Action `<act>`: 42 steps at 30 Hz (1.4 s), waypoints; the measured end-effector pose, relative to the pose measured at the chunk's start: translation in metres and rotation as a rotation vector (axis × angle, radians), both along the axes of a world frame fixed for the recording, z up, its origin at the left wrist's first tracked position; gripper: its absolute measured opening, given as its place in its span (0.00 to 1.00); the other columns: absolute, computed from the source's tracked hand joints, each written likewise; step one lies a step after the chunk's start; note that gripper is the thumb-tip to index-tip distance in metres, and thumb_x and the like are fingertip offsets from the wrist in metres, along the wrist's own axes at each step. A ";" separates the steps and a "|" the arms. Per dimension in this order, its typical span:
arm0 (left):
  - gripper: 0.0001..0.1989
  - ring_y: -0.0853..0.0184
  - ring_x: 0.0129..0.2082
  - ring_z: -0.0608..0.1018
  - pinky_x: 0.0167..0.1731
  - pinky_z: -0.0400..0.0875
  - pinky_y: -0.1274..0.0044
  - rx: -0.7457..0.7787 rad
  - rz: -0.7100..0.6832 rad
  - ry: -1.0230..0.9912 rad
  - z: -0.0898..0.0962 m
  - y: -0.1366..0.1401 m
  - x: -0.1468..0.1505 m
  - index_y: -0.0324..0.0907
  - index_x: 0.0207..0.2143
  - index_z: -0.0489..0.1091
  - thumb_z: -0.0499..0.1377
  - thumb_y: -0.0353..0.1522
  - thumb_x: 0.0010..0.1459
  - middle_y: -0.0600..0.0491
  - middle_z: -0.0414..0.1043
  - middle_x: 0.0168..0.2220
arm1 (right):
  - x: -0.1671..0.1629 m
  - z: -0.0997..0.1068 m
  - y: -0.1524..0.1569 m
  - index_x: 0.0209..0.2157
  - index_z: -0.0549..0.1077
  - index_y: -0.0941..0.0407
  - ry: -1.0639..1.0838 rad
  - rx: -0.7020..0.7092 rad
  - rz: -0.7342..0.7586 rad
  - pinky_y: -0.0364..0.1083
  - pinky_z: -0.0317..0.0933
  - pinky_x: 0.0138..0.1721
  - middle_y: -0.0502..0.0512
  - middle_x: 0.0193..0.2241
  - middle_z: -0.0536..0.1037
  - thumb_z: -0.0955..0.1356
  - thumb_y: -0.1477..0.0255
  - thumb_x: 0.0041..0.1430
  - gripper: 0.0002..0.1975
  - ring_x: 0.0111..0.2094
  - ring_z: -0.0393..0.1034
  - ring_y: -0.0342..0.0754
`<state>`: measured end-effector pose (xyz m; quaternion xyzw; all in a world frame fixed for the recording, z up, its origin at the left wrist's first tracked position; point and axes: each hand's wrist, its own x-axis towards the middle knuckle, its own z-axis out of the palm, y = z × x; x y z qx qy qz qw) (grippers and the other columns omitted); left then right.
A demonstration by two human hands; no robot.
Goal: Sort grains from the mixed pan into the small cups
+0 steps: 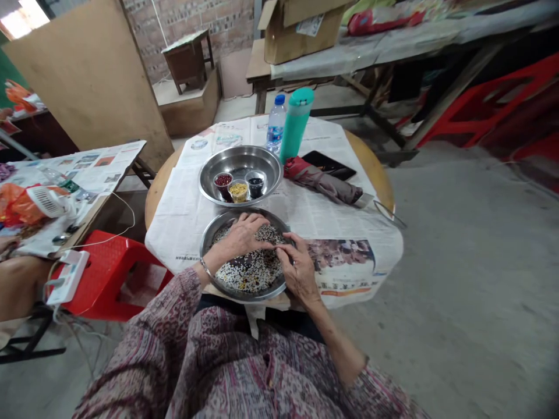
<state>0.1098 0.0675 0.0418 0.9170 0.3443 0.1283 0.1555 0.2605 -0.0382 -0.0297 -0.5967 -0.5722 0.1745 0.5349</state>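
Note:
A steel bowl (pixel 205 265) at the table's near edge holds mixed black and white grains (pixel 244 273), with a few yellow ones near the front. My left hand (pixel 244 235) lies over the grains, fingers stretched out and the thumb pointing right. At the bowl's right side is my right hand (pixel 299 265), its fingers bent and apart, fingertips close to my left thumb. Anything tiny between the fingertips is too small to make out. Behind stands a second steel basin (pixel 240 156) with small cups of dark red beans (pixel 223 180), yellow grains (pixel 238 192) and black beans (pixel 255 185).
Newspaper (pixel 174 215) covers the round table. A water bottle (pixel 276 125), teal flask (pixel 297 125), black tablet (pixel 329 164) and folded umbrella (pixel 325 183) stand or lie behind and right. A red stool (pixel 109 279) with a power strip (pixel 67 278) is left, near another person's leg (pixel 24 285).

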 end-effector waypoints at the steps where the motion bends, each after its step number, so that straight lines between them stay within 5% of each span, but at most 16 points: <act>1: 0.32 0.51 0.58 0.67 0.57 0.64 0.57 -0.003 -0.038 0.064 0.003 0.001 -0.004 0.43 0.57 0.66 0.68 0.43 0.52 0.45 0.66 0.58 | 0.000 0.000 0.000 0.36 0.78 0.55 0.000 0.003 0.000 0.57 0.59 0.59 0.62 0.52 0.72 0.63 0.67 0.64 0.12 0.56 0.66 0.55; 3: 0.37 0.49 0.58 0.66 0.56 0.64 0.57 -0.012 -0.087 0.164 0.006 0.002 -0.009 0.45 0.59 0.64 0.70 0.44 0.48 0.45 0.64 0.59 | 0.000 0.001 0.000 0.36 0.78 0.55 0.001 0.009 0.000 0.57 0.59 0.59 0.62 0.52 0.71 0.63 0.68 0.64 0.13 0.56 0.66 0.55; 8: 0.09 0.61 0.46 0.76 0.49 0.69 0.70 -0.044 -0.034 0.212 -0.002 0.002 -0.013 0.39 0.46 0.72 0.59 0.30 0.63 0.47 0.74 0.43 | 0.000 0.001 0.000 0.36 0.78 0.55 0.007 0.010 0.001 0.57 0.59 0.59 0.62 0.52 0.71 0.63 0.68 0.64 0.12 0.56 0.66 0.55; 12: 0.11 0.61 0.36 0.78 0.40 0.71 0.71 -0.085 0.130 0.277 -0.004 -0.017 -0.027 0.39 0.44 0.73 0.51 0.30 0.67 0.48 0.75 0.32 | 0.000 0.001 0.000 0.35 0.78 0.55 0.005 0.016 0.005 0.57 0.58 0.59 0.62 0.52 0.71 0.63 0.69 0.63 0.12 0.56 0.66 0.55; 17: 0.17 0.63 0.41 0.77 0.43 0.72 0.73 -0.165 -0.122 0.219 0.010 -0.064 -0.046 0.44 0.52 0.69 0.61 0.35 0.61 0.50 0.74 0.43 | 0.000 0.000 0.000 0.35 0.78 0.55 0.007 0.010 -0.001 0.57 0.58 0.59 0.62 0.52 0.71 0.63 0.69 0.63 0.12 0.56 0.66 0.55; 21: 0.16 0.64 0.43 0.75 0.38 0.72 0.76 -0.102 -0.212 0.294 0.010 -0.077 -0.039 0.47 0.52 0.69 0.58 0.31 0.62 0.50 0.69 0.49 | 0.000 -0.002 0.000 0.35 0.78 0.54 0.006 0.011 -0.005 0.58 0.58 0.59 0.61 0.52 0.71 0.63 0.68 0.63 0.12 0.56 0.66 0.55; 27: 0.16 0.65 0.43 0.74 0.39 0.72 0.75 0.060 0.131 0.276 0.001 -0.037 -0.036 0.43 0.48 0.71 0.47 0.23 0.65 0.48 0.69 0.47 | 0.000 -0.001 0.001 0.34 0.78 0.55 0.000 0.014 0.003 0.57 0.58 0.59 0.61 0.52 0.71 0.63 0.68 0.63 0.12 0.55 0.66 0.55; 31: 0.13 0.59 0.50 0.70 0.48 0.71 0.69 0.146 0.312 0.199 0.003 -0.024 -0.044 0.42 0.51 0.70 0.55 0.30 0.64 0.46 0.66 0.52 | 0.000 -0.001 0.000 0.34 0.78 0.55 0.005 0.006 0.003 0.57 0.58 0.59 0.62 0.52 0.71 0.63 0.68 0.62 0.12 0.56 0.66 0.55; 36: 0.35 0.48 0.58 0.65 0.54 0.67 0.57 0.041 0.084 0.251 -0.002 -0.031 -0.027 0.46 0.60 0.63 0.67 0.43 0.53 0.44 0.59 0.61 | 0.000 -0.001 0.000 0.34 0.78 0.55 0.002 0.004 -0.003 0.57 0.56 0.60 0.61 0.52 0.71 0.63 0.68 0.63 0.12 0.56 0.65 0.54; 42: 0.12 0.60 0.49 0.72 0.52 0.70 0.69 -0.038 -0.189 0.159 -0.014 -0.033 0.006 0.40 0.46 0.71 0.56 0.26 0.60 0.47 0.67 0.47 | 0.000 0.001 -0.001 0.28 0.74 0.55 -0.005 0.000 -0.002 0.56 0.57 0.60 0.61 0.52 0.72 0.62 0.68 0.62 0.12 0.55 0.66 0.54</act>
